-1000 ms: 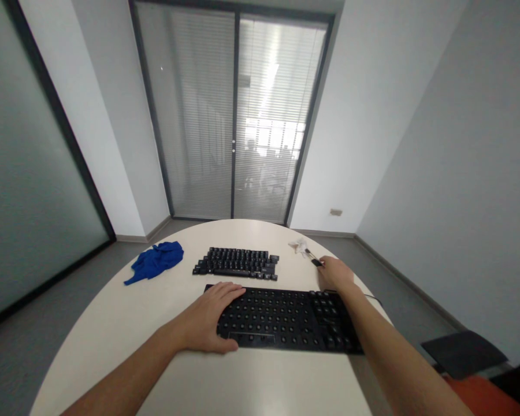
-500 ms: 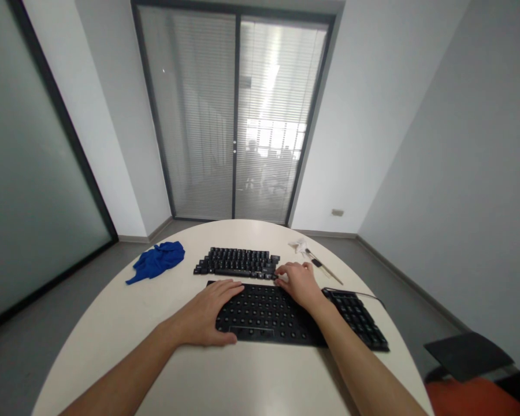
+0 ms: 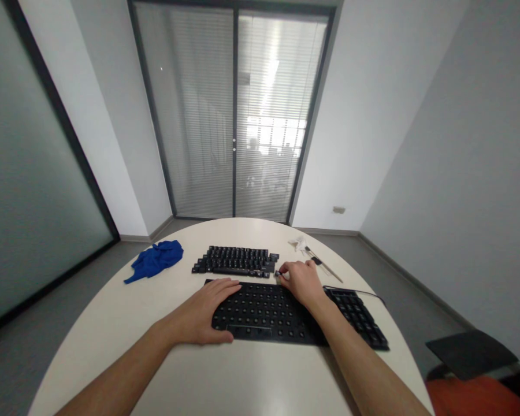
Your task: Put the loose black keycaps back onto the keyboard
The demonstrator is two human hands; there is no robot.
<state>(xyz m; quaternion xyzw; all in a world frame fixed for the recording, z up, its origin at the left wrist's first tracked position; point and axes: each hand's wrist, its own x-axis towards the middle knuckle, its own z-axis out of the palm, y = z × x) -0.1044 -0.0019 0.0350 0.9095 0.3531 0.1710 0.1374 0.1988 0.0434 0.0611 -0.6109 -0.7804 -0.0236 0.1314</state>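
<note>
A black keyboard (image 3: 260, 312) lies on the table, its main section stripped of keycaps. Keys still sit on its right-hand block, partly behind my right forearm. My left hand (image 3: 203, 312) rests flat over the keyboard's left end, fingers stretched along the top edge and thumb at the front. Just beyond the keyboard, my right hand (image 3: 301, 280) pinches a small dark keycap (image 3: 278, 274) between thumb and fingertips. Rows of loose black keycaps (image 3: 238, 261) are laid out in keyboard order behind the keyboard, to the left of that pinch.
The round cream table (image 3: 242, 381) carries a crumpled blue cloth (image 3: 156, 260) at the left. At the back right lie a white crumpled tissue (image 3: 298, 244) and a thin brush (image 3: 325, 264). A cable runs from the keyboard's right. A chair (image 3: 472, 352) stands at the right.
My right hand has drawn slightly right, away from the laid-out keycaps, with one keycap now between its fingertips. My left hand stays on the keyboard.
</note>
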